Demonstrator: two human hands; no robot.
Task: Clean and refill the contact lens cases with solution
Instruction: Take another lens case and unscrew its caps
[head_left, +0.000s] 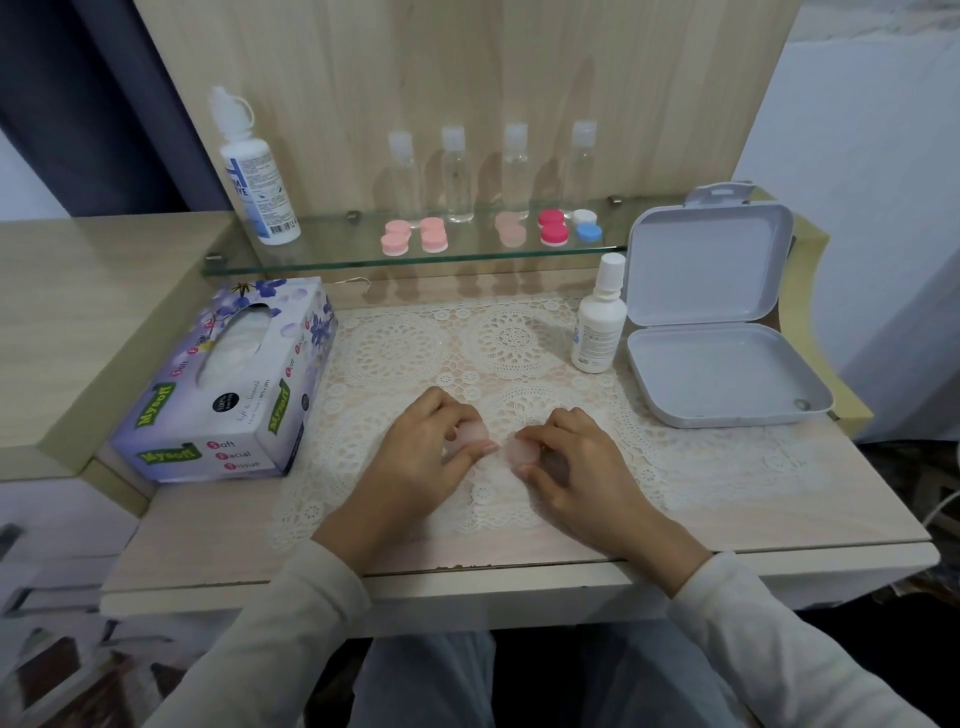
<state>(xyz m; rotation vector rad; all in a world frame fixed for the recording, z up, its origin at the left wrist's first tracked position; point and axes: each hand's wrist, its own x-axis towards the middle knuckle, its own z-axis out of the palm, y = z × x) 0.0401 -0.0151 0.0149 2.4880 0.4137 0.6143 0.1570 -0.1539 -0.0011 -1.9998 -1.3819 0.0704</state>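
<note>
One pale pink lens case (519, 451) lies on the lace mat (701, 457), our left hand (431, 457) and right hand (576, 467) each pinching a cap, so we judge little done, with the other cases (395, 241) on the glass shelf (337, 254) left to do.

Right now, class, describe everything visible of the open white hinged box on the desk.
The hinged box looks like pale plastic with rounded corners. Its base lies flat on the right side of the desk; its lid stands open behind, a hang tab on top. It holds nothing but a small round mark in the near right corner. A small white bottle stands close on its left.
</note>
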